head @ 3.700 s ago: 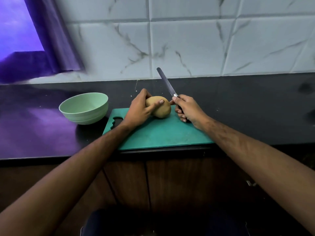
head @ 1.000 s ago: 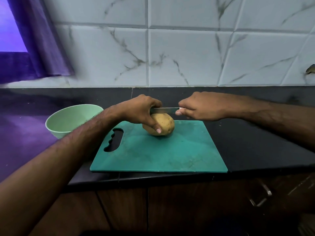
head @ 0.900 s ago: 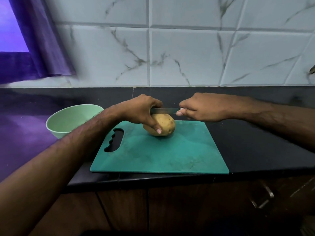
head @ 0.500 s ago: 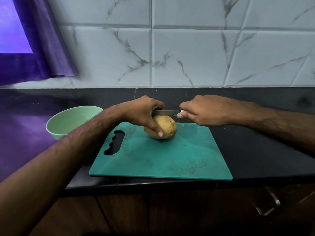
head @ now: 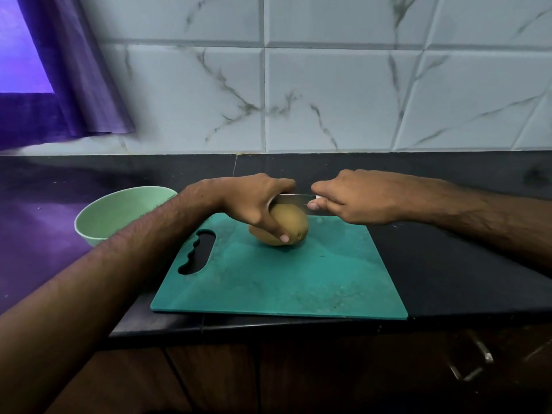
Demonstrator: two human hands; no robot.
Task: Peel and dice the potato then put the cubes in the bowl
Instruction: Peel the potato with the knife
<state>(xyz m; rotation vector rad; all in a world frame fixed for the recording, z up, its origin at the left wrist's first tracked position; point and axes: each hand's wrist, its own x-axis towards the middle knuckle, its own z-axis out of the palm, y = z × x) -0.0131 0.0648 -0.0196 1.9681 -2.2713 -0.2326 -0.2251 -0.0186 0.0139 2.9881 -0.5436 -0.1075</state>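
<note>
Gripping the unpeeled potato (head: pixel 291 224) near the cutting board's (head: pixel 298 279) far edge, left hand (head: pixel 254 201) curled around it, right hand (head: pixel 355 198) clamped on the knife (head: pixel 294 199), blade atop the potato.

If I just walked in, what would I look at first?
Probably the brown potato in the middle, sitting on the far part of a teal cutting board. The left hand grips it while the right hand holds a knife flat across its top. A pale green bowl waits to the left on the dark counter.
</note>
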